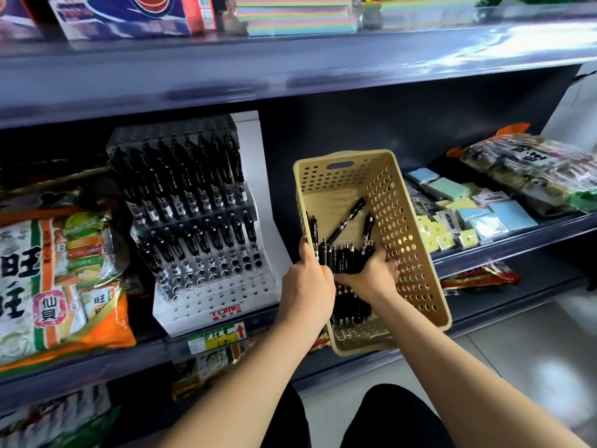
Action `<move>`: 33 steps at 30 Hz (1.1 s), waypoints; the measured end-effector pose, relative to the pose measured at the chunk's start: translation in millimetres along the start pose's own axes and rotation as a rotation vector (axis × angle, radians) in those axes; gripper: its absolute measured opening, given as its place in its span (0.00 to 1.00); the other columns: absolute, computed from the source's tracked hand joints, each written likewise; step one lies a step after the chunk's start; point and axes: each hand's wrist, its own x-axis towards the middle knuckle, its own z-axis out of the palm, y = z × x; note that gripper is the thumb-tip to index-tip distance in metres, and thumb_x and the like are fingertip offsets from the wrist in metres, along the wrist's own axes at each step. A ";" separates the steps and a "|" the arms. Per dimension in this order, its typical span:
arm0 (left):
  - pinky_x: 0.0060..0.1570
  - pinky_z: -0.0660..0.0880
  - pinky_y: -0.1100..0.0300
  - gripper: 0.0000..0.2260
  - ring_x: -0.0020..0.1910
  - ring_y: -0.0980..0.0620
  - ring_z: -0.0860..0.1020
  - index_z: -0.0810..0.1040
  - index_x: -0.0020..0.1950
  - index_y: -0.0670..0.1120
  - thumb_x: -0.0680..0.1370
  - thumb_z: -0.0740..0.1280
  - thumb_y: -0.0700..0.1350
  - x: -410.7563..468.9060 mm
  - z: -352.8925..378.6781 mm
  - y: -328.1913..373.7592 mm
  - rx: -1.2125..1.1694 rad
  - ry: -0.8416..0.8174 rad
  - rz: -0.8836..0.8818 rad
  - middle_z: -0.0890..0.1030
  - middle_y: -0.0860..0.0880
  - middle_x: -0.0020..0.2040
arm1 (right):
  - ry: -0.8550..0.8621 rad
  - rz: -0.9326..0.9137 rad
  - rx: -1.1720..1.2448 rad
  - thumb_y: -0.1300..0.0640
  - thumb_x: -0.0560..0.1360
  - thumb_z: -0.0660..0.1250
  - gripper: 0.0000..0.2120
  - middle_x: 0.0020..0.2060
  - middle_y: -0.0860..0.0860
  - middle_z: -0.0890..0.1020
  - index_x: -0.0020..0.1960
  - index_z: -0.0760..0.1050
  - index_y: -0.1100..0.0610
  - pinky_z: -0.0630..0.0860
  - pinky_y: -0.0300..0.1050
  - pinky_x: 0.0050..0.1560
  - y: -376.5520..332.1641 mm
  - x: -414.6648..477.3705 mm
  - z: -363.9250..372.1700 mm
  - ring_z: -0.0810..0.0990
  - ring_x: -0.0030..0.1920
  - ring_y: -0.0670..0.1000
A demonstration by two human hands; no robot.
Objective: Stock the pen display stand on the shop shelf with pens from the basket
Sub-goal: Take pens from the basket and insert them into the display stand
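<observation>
A white tiered pen display stand marked TOME stands on the middle shelf, its upper rows filled with black pens and its lower front holes bare. To its right, a tan perforated basket is tilted off the shelf edge, with black pens loose inside. My left hand grips the basket's left wall. Inside the basket, my right hand is curled round a bundle of black pens.
Large snack bags lie left of the stand. Sticky-note pads and wrapped packets fill the shelf to the right. A yellow price label sits on the shelf edge below the stand. The upper shelf overhangs.
</observation>
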 end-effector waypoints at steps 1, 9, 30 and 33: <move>0.21 0.61 0.62 0.19 0.29 0.52 0.72 0.59 0.71 0.41 0.81 0.52 0.43 0.5 0.4 -0.4 0.004 0.001 0.000 0.75 0.47 0.36 | 0.006 0.010 0.040 0.50 0.65 0.77 0.50 0.70 0.67 0.60 0.73 0.49 0.63 0.63 0.56 0.70 2.2 0.6 0.9 0.60 0.71 0.64; 0.22 0.63 0.62 0.19 0.31 0.50 0.73 0.59 0.71 0.41 0.81 0.53 0.43 2.7 0.2 1.2 0.012 0.000 0.003 0.75 0.46 0.37 | -0.125 0.044 0.110 0.56 0.68 0.74 0.20 0.46 0.56 0.80 0.55 0.74 0.65 0.75 0.42 0.41 2.4 -2.2 3.8 0.78 0.44 0.53; 0.29 0.68 0.59 0.14 0.38 0.48 0.75 0.68 0.65 0.43 0.81 0.56 0.45 41.9 -16.3 6.9 -0.097 -0.135 -0.150 0.78 0.44 0.48 | -0.122 -0.397 0.864 0.65 0.76 0.62 0.07 0.36 0.50 0.78 0.43 0.73 0.54 0.75 0.50 0.43 -41.5 -21.1 -81.5 0.76 0.40 0.53; 0.37 0.72 0.58 0.12 0.43 0.46 0.76 0.71 0.63 0.44 0.81 0.57 0.44 56.4 -20.2 7.4 -0.159 -0.140 -0.220 0.77 0.45 0.51 | -0.143 -0.376 1.004 0.66 0.75 0.61 0.05 0.33 0.53 0.76 0.43 0.70 0.57 0.74 0.53 0.43 -49.3 -22.3 -94.9 0.75 0.38 0.55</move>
